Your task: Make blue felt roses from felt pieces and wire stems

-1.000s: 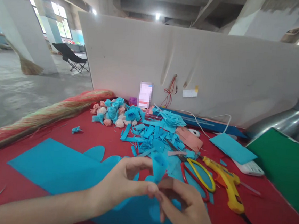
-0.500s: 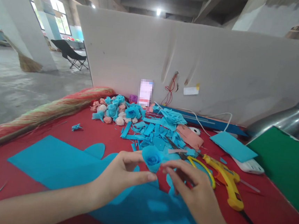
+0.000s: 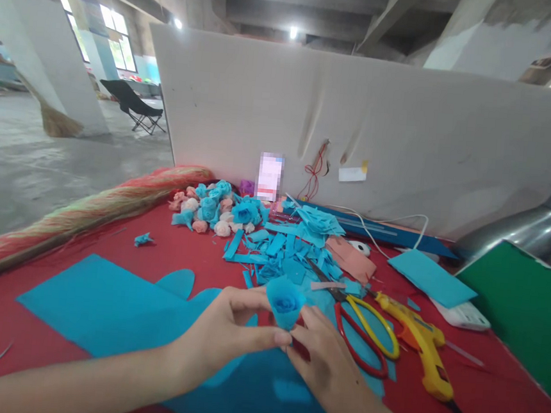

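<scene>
A blue crepe paper rose (image 3: 285, 304), its petals curled round a tight centre, is held up over the table. My left hand (image 3: 224, 327) pinches its left side and base between thumb and fingers. From the right, my right hand (image 3: 327, 362) closes its fingers on the flower's lower right edge; its fingertips are partly hidden behind the petals. Below both hands lies a large blue crepe paper sheet (image 3: 117, 308). Scissors (image 3: 366, 327) with one yellow and one red handle rest just right of my right hand, on cut blue paper.
Finished blue, pink and white paper roses (image 3: 217, 208) are heaped at the back left. Blue paper scraps (image 3: 281, 252) fill the middle. A yellow glue gun (image 3: 429, 355) lies at right, near a green board (image 3: 522, 305). A white panel (image 3: 246, 101) stands behind.
My right hand has moved left and in against the flower, uncovering the red scissor handle. My left hand keeps its pinch on the flower. The view has tilted slightly upward.
</scene>
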Demonstrator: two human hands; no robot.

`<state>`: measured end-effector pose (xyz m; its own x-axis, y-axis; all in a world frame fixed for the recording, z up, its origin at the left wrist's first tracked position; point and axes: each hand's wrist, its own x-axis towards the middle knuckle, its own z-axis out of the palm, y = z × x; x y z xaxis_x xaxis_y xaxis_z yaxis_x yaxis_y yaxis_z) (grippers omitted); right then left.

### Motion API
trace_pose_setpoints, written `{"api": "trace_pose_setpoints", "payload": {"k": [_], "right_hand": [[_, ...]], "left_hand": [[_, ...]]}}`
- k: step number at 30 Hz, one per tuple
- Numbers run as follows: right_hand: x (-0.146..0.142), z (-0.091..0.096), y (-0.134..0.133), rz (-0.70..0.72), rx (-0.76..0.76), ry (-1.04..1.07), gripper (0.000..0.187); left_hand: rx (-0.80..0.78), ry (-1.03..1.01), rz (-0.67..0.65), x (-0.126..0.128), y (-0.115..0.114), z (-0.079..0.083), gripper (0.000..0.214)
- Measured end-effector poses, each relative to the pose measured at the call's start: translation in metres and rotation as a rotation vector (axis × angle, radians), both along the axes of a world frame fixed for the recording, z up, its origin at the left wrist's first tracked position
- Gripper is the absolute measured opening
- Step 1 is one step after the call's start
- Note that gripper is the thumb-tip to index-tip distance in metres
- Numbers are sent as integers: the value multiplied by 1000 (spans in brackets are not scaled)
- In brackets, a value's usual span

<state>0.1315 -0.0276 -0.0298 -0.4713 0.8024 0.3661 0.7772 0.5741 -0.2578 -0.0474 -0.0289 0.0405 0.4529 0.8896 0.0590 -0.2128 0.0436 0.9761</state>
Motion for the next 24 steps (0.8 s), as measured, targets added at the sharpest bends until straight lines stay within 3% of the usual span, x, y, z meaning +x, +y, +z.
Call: {"api": "trace_pose_setpoints", "payload": {"k": [7, 15, 19, 24], "right_hand": [[2, -3, 3, 20, -1, 69, 19], [0, 3, 0, -47, -159, 168, 19], [0, 24, 0, -93, -172, 309, 18], [19, 73, -7, -284, -62, 527, 14]], "left_hand": [[26, 23, 8, 1, 0, 2, 5], [10, -3, -7, 1, 0, 3, 4], [0, 24, 19, 0, -1, 2, 4], [1, 58, 37, -3, 2, 5, 12]]}}
